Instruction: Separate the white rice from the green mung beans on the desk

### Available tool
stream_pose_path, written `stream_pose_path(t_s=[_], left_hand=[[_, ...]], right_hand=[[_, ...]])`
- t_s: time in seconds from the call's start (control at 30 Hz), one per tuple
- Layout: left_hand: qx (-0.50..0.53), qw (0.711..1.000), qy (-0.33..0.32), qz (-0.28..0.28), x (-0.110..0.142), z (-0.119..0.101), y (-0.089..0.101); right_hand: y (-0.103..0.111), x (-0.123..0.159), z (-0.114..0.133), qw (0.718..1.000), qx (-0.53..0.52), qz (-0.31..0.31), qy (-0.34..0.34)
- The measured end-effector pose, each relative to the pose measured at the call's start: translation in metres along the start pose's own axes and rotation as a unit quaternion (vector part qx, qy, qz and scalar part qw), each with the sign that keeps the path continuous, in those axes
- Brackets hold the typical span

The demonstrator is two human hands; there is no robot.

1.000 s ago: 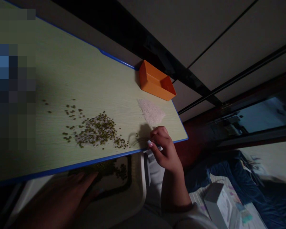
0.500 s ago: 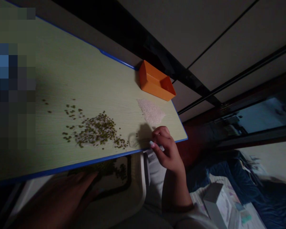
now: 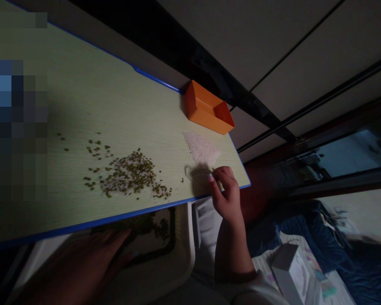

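Desk [image 3: 130,106], pale, blue-edged, with white tub [image 3: 192,241] below its near edge; left hand [image 3: 93,252] at the tub, fingers outstretched, any hold too dark to tell. Scattered heap of green beans [image 3: 130,173] mixed with white bits; orange box [image 3: 206,117], open-topped, at the far edge. Right hand [image 3: 225,190], near the smaller heap of white grains [image 3: 200,146], has its fingers pinched on a clear, round-ended implement [image 3: 198,171] above the desk.

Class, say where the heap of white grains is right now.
In the head view, just right of the middle, the heap of white grains lies on the table between the orange box and the right hand.
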State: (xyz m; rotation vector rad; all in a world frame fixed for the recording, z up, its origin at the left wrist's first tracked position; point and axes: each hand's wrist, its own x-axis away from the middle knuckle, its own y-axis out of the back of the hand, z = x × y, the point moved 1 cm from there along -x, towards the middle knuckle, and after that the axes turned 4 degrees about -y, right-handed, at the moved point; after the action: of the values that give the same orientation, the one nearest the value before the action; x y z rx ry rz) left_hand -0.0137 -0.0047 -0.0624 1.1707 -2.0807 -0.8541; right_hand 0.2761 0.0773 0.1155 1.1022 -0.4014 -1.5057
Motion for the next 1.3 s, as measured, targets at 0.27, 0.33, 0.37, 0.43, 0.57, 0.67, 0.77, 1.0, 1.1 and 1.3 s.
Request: stream_pose_path(t_s=[0.27,0.33,0.37,0.43,0.57,0.67,0.77,1.0,1.1,1.3], left_hand=[[-0.037,0.998,-0.002,0.043,-0.003,-0.006,0.006],[-0.038,0.998,-0.004,0.046,-0.002,-0.005,0.005],[-0.035,0.999,-0.005,0.041,-0.001,-0.003,0.003],[-0.031,0.999,-0.010,0.024,-0.001,0.000,-0.001],[-0.021,1.000,-0.012,0.005,0.000,0.003,-0.006],[-0.025,1.000,-0.006,0.018,-0.001,-0.001,-0.003],[-0.033,0.999,-0.001,0.032,-0.001,-0.004,0.001],[-0.044,0.999,-0.002,0.026,-0.002,-0.006,0.003],[-0.056,0.998,-0.002,0.043,-0.003,-0.007,0.005],[-0.044,0.998,-0.021,0.033,-0.002,-0.002,0.000]], right_hand=[[-0.004,0.002,0.009,0.995,-0.033,0.091,0.026],[-0.001,0.003,0.011,0.993,-0.041,0.105,0.038],[0.000,0.003,0.011,0.992,-0.043,0.109,0.044],[0.004,0.004,0.011,0.992,-0.047,0.108,0.054],[0.011,0.005,0.009,0.991,-0.059,0.102,0.060],[0.013,0.007,0.010,0.990,-0.065,0.109,0.063],[0.011,0.009,0.013,0.989,-0.071,0.111,0.063],[0.002,0.010,0.015,0.993,-0.042,0.102,0.047],[0.001,0.009,0.013,0.994,-0.038,0.096,0.042],[-0.001,0.005,0.016,0.992,-0.049,0.105,0.057]])
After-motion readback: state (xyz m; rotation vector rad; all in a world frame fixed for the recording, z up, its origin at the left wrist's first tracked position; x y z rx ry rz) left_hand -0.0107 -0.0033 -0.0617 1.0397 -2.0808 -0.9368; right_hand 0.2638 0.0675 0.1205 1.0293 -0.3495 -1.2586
